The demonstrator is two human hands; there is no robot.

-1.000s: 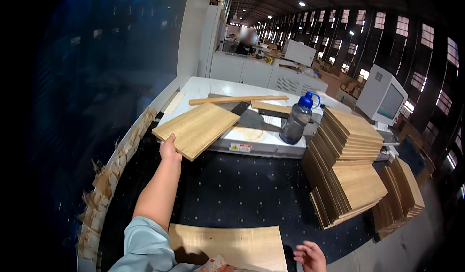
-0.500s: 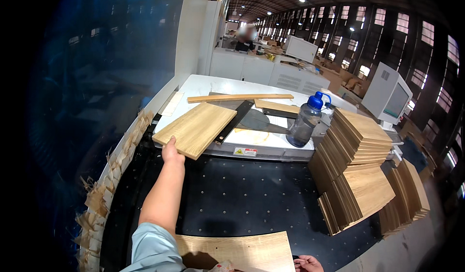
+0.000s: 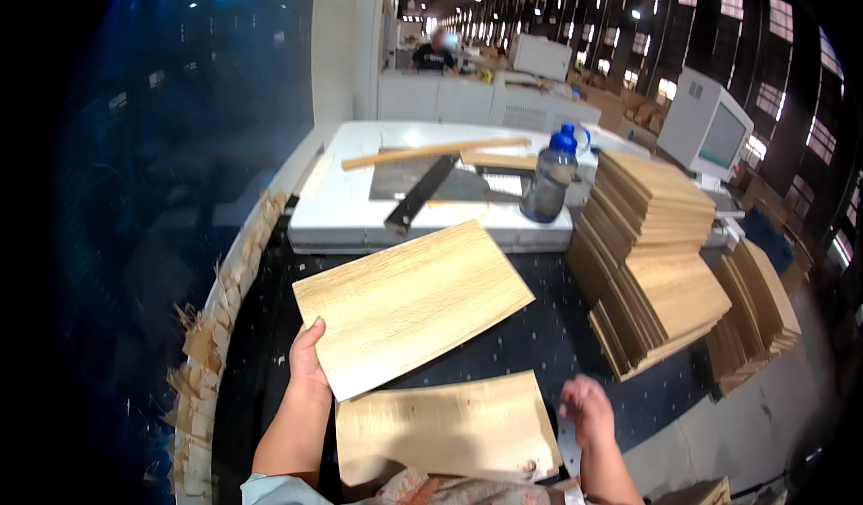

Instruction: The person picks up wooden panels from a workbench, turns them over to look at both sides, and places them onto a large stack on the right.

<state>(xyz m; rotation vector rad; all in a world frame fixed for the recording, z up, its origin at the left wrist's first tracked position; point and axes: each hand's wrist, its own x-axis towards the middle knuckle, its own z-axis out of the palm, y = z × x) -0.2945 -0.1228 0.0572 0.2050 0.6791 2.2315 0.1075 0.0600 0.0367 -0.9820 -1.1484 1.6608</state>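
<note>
My left hand grips the lower left corner of a light wood-grain board, its thumb on the top face. The board is tilted, raised above the black table. Below it, close to my body, lies a second wood-grain board with small dark holes near its far edge and a dark mark near its right corner. My right hand hovers just off that board's right side. Its fingers look bent but are smeared by motion, so whether they hold anything is unclear. A flat grey piece shows beneath it.
Stacked wood boards stand on the right of the black studded table. On the white surface beyond are a blue-capped bottle, a black bar and a wooden strip. A monitor and another person are farther off.
My left hand has brought its board from the white surface toward me, above the black table. My right hand has risen from the lower edge beside the near board.
</note>
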